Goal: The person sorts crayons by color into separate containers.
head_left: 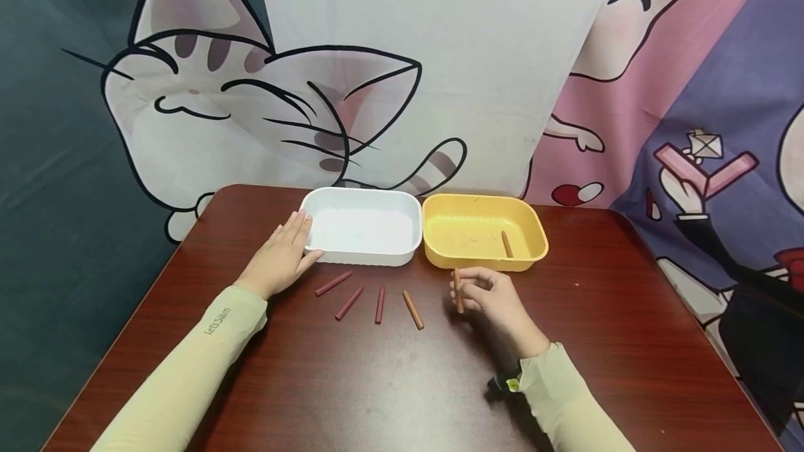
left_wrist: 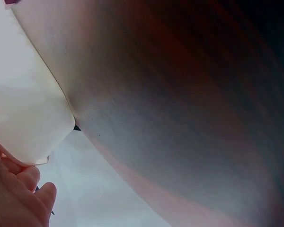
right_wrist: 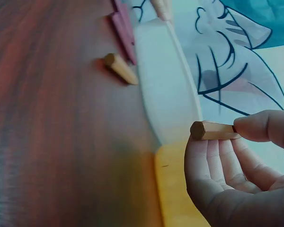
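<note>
1. Brown crayon (head_left: 458, 291): pinched in right hand (head_left: 496, 302) btwn thumb and fingertips (right_wrist: 246, 125), lifted off table, just in front of yellow tray (head_left: 433, 246). Right wrist view shows its hexagonal end (right_wrist: 213, 130) sticking out past the fingers.
2. Right hand: fingers curled round the crayon; grip closed on it.
3. Left hand (head_left: 283, 257): fingers straight, flat against left wall of white tray (head_left: 411, 229); holds nothing. Left wrist view shows fingers (left_wrist: 19, 194) next to the tray wall (left_wrist: 23, 104).
4. Yellow tray: touching white tray on its right side; one brown crayon (head_left: 507, 244) lies inside, near right wall.
5. White tray: interior shows no contents in head view.
6. Four loose crayons on table, fanned in front of white tray, apart from each other: three dark red (head_left: 333, 283), (head_left: 349, 303), (head_left: 380, 305), one orange-brown (head_left: 412, 310).
7. Table (head_left: 628, 312): dark red-brown wood grain. Cartoon cat backdrop (head_left: 207, 110) behind.
</note>
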Demonstrator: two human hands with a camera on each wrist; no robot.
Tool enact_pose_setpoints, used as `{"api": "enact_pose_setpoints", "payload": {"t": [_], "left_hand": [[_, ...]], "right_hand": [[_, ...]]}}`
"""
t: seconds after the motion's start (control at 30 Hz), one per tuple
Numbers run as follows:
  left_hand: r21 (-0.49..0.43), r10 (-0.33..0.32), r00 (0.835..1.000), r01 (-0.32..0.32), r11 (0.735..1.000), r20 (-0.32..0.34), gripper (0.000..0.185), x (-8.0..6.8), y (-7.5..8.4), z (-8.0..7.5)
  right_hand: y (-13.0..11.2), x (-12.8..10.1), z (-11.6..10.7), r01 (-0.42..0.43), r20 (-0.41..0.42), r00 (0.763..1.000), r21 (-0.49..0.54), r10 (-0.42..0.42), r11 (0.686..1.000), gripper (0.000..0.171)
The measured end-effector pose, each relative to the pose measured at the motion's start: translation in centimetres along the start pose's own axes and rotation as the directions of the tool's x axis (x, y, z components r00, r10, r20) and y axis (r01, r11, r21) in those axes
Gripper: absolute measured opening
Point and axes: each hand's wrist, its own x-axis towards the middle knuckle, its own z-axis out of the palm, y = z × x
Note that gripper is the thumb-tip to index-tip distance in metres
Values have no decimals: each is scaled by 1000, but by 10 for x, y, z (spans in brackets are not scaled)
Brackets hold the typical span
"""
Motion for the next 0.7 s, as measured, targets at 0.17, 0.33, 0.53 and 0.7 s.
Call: {"api": "enact_pose_setpoints", "payload": {"t": [0.17,0.33,0.53,0.7], "left_hand": [[-6,-5,1000,5,1000,8,77,1,0,1],[-15,-5,1000,5,1000,10,77,0,0,0],[-11,-6,1000,6,1000,9,77,0,0,0],[-12,-9,1000,9,1000,10,77,-1,2,-1]], "right_hand": [[-15,1,-5,36,-11,999,1,-36,999,34],[-29,7,-13,94,-25,995,-3,-94,996,32],[-42,22,-28,108,-54,993,2,-108,994,35],[-48,38,-40,109,-96,990,36,-105,993,30]]}}
